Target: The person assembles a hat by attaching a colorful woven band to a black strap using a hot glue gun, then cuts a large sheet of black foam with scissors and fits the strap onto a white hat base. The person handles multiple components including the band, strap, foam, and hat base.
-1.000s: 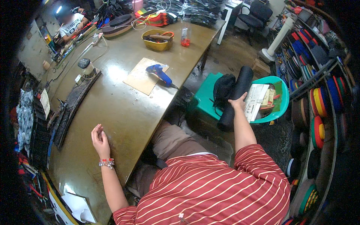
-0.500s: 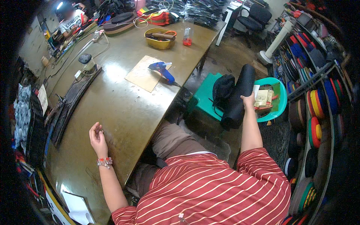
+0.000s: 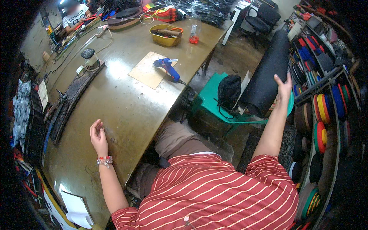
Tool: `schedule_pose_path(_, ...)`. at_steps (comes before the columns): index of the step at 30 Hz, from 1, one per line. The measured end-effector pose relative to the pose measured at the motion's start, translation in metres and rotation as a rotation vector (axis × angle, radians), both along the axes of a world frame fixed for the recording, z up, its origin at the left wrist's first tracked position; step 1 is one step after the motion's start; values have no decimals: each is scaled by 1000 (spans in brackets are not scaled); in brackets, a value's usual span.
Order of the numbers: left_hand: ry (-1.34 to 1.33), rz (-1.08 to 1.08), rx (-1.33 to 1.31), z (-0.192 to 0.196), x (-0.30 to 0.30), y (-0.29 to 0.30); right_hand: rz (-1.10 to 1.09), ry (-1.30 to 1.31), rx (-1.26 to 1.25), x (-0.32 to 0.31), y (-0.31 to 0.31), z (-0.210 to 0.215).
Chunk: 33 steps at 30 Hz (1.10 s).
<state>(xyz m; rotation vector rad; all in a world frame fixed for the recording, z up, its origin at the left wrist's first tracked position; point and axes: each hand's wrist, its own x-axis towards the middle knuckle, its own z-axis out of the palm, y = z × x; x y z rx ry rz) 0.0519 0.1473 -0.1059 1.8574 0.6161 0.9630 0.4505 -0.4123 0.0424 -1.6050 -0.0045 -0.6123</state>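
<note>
- The black roll [image 3: 266, 74] had risen since the earlier frame and stood tilted over the green stool [image 3: 209, 100].
- Right hand [image 3: 283, 86] gripped the roll, arm outstretched.
- Left hand [image 3: 98, 135] rested loosely curled and empty on the table [image 3: 126, 103].

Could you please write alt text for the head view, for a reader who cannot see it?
A seated person's right hand grips a black roll beside a green stool, while the left hand rests on a brown table holding a blue glue gun.
</note>
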Motion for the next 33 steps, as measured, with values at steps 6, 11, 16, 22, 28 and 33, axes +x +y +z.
schedule_pose_path(6, 16, 1, 0, 5, 2, -1, 143, -578, -415, -98, 98, 106)
schedule_pose_path(11, -286, -259, -270, 23, 1, -10, 163, -1081, -854, -160, 226, 84)
schedule_pose_path(16, -733, -149, -709, 29, -20, 0, 973, -917, -1122, -252, 325, 12)
schedule_pose_path(22, -461, 132, -764, 9, -30, 25, 526, -591, -664, -119, 221, -2)
schedule_pose_path(28, -476, 81, -754, 7, -26, 21, -64, 273, -811, 22, 95, -163)
schedule_pose_path(33, -497, 156, -757, 19, -34, 2, -59, 461, -879, 31, 85, -294)
